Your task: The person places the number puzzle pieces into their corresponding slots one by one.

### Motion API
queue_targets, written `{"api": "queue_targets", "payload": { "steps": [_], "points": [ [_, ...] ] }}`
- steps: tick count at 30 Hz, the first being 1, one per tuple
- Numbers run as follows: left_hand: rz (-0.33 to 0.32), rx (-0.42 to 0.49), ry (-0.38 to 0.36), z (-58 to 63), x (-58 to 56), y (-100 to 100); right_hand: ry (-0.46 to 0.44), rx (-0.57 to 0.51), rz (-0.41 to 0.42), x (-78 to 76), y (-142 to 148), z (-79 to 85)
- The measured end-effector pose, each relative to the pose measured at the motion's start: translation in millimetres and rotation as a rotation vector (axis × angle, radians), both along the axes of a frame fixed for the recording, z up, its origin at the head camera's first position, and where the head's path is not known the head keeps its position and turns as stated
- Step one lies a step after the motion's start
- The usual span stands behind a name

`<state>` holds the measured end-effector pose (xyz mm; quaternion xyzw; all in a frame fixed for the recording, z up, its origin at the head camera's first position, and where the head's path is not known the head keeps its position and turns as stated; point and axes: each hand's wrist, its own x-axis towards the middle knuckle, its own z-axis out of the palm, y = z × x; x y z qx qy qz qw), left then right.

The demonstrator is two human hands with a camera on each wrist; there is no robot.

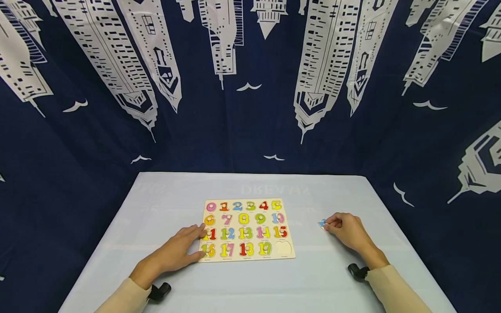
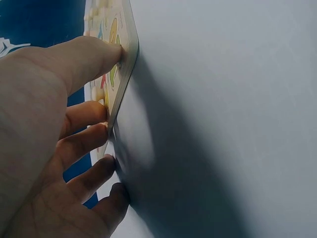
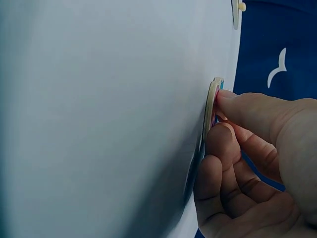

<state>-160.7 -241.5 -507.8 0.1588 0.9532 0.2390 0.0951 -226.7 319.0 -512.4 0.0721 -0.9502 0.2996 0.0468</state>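
A wooden number puzzle board (image 1: 272, 224) lies flat on the table, with rows of colourful knobbed number pieces in it. At its near right corner a pale, rounded recess (image 1: 284, 249) shows. My left hand (image 1: 176, 250) rests at the board's left edge, fingers extended; in the left wrist view the thumb presses on the board's face near a corner. To the right of the board, my right hand (image 1: 348, 231) pinches a small puzzle piece (image 1: 322, 223) between thumb and fingers. Blue shows on it, and its pale wooden edge (image 3: 210, 106) stands close over the tabletop; its number is hidden.
The white-covered table (image 1: 250, 287) reaches back to a dark blue cloth (image 1: 250, 130) printed with white buildings and birds. A black wrist device (image 1: 159, 292) sits at the left cuff, another black wrist device (image 1: 358, 272) at the right.
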Motion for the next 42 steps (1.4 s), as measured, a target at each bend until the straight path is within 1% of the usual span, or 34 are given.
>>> {"api": "queue_targets", "payload": {
  "steps": [5,9,17,22,28,31,34,42],
  "points": [
    [0.005,-0.002,-0.009,-1.1,-0.1,0.6,-0.007,-0.009,0.006,3.5,-6.5,3.4],
    [0.006,0.0,-0.013,-0.6,-0.2,0.4,-0.016,-0.02,0.037,7.3,-19.0,7.0],
    [-0.01,0.0,-0.001,0.5,-1.8,-2.9,-0.042,-0.027,0.136,14.8,-54.1,15.4],
    [-0.01,-0.006,-0.001,-0.3,-3.2,-5.6,-0.058,-0.033,0.223,20.6,-77.5,19.9],
    [-0.003,-0.003,-0.011,-0.1,-3.9,-5.8,-0.061,-0.026,0.35,29.2,-101.3,18.9],
    [-0.005,-0.003,-0.013,-0.4,-4.1,-5.3,-0.066,-0.029,0.399,32.8,-109.5,16.8],
    [-0.007,-0.005,-0.011,-0.8,-4.3,-4.7,-0.07,-0.035,0.428,35.1,-114.4,15.0],
    [-0.02,-0.006,-0.005,-1.7,-5.8,-4.0,-0.064,-0.047,0.456,37.2,-117.1,11.3]
  ]
}}
